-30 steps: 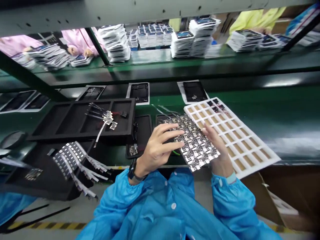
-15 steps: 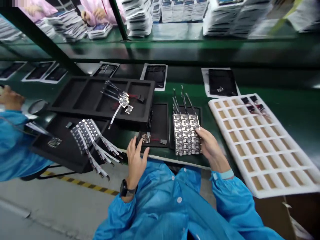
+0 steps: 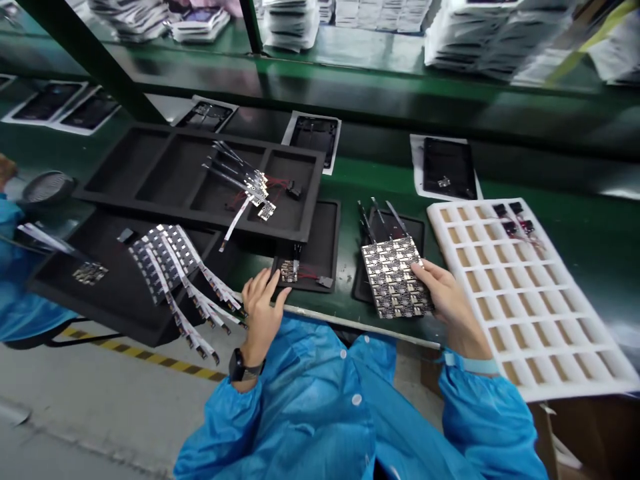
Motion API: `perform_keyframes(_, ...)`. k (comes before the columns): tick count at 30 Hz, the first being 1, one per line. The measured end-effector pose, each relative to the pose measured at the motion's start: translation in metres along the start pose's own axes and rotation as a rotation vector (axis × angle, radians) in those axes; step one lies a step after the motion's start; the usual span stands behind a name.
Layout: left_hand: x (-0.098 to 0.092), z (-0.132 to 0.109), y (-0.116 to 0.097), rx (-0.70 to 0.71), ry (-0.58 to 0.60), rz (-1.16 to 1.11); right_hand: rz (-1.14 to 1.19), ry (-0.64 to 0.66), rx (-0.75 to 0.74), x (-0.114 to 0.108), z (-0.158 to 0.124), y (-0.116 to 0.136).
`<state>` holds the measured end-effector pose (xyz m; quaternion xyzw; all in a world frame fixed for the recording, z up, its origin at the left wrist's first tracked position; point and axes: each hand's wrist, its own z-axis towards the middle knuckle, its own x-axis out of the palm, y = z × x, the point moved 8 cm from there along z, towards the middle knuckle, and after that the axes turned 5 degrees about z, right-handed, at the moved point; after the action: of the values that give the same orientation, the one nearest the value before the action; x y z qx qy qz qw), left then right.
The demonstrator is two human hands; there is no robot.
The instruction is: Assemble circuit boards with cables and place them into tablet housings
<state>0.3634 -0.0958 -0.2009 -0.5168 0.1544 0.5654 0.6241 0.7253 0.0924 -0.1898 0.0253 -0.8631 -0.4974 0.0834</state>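
My right hand [image 3: 447, 303] grips a panel of small circuit boards [image 3: 396, 275] by its right edge, holding it just above a black tray [image 3: 415, 233] on the green bench. My left hand [image 3: 261, 303] rests at the bench's near edge with fingers stretched out, its fingertips touching the corner of a black tray [image 3: 320, 240] that holds a small circuit board with red wires [image 3: 291, 270]. A watch sits on my left wrist. Both arms wear blue sleeves.
A white grid tray [image 3: 530, 300] lies to the right. A long black compartment tray [image 3: 165, 180] holds flex cables and small boards. White strips [image 3: 185, 280] fan over another black tray at the left. Another person's blue sleeve [image 3: 15, 280] shows far left. Stacks stand behind.
My left hand let go of the board panel and dropped to the bench edge by the small black tray. My right hand carried the panel down over the black tray. The view tilted down.
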Motion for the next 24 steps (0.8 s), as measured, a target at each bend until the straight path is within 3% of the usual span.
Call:
perform_keyframes(5, -0.002, 0.002, 0.005, -0.023, 0.002, -0.061, -0.019, -0.103, 0.054, -0.035, -0.008, 0.002)
perform_keyframes(9, -0.016, -0.017, -0.030, -0.046, -0.001, -0.148, -0.006, -0.183, 0.078, -0.048, -0.013, 0.008)
perform_keyframes(12, -0.053, -0.039, -0.070, 0.149, -0.025, -0.285, 0.016, -0.216, 0.064, -0.048, -0.016, 0.013)
perform_keyframes(14, -0.095, -0.046, -0.074, 0.228, -0.141, -0.289, 0.028, -0.254, 0.024, -0.044, -0.019, 0.016)
perform_keyframes(16, -0.144, -0.041, -0.047, 0.119, -0.370, -0.127, 0.039, -0.296, -0.039, -0.035, -0.022, 0.021)
perform_keyframes(18, -0.190, -0.029, 0.000, -0.150, -0.574, 0.127, 0.057, -0.288, -0.108, -0.017, -0.022, 0.026)
perform_keyframes(19, -0.206, -0.020, 0.027, -0.287, -0.590, 0.217, 0.071, -0.259, -0.136, -0.004, -0.021, 0.027)
perform_keyframes(22, -0.223, 0.015, 0.093, -0.530, -0.416, 0.341, 0.122, -0.136, -0.173, 0.038, -0.014, 0.022)
perform_keyframes(24, -0.216, 0.036, 0.119, -0.605, -0.283, 0.365, 0.147, -0.073, -0.148, 0.062, -0.007, 0.012)
